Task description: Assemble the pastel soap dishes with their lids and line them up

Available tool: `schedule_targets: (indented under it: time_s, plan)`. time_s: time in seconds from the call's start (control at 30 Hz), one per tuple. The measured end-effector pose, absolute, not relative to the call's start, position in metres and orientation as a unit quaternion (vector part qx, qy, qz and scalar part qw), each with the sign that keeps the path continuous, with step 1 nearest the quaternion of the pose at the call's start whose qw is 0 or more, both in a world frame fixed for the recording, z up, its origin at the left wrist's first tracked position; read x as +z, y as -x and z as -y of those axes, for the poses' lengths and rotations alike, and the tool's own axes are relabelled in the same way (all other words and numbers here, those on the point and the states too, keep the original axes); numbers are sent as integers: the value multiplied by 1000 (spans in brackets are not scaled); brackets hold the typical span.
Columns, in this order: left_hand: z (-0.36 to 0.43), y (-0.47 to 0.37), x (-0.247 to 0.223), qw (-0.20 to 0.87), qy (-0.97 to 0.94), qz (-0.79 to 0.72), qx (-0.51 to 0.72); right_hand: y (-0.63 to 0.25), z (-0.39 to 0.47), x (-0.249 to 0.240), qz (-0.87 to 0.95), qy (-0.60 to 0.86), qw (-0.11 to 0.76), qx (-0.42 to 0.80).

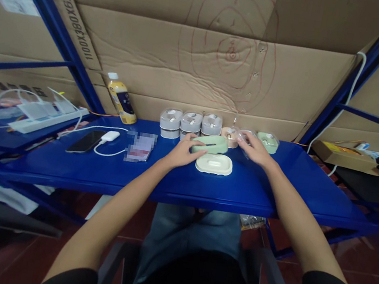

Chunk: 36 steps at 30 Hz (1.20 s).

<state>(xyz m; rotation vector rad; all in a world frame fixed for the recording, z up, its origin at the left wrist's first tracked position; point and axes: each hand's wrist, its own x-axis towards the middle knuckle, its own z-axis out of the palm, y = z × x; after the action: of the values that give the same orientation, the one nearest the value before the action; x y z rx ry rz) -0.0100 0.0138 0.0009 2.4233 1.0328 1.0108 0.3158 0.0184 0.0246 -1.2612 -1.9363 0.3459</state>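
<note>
One long green frame (218, 142) points rightward from the left hand (184, 153), whose fingers pinch it beside a cream tray (213, 163); the right hand (256, 152) bends fingers around a clear cover (249, 133).

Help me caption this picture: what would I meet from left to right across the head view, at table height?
White power strip → black smartphone → yellow bottle → pixelated item → three grey container stacks → peach container → green container → cardboard box
</note>
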Motion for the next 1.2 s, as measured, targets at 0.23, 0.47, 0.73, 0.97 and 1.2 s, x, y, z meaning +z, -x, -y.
schedule_targets:
  time_s: [0.23, 0.47, 0.73, 0.97, 1.2]
  plan:
    - [-22, 23, 9, 103, -767, -488, 403, -323, -20, 24, 741, 512, 402, 163]
    - [-11, 14, 8, 158, -856, -350, 346, -323, -22, 22, 743, 519, 395, 152]
    - [1, 2, 5, 189, -897, -297, 269, -308, -7, 30, 778, 473, 399, 111]
    - [-7, 2, -3, 192, -881, -321, 291, -286, 9, 30, 847, 388, 353, 83]
    - [-12, -7, -18, 304, -827, -329, 339, -262, 15, 22, 894, 371, 245, 59]
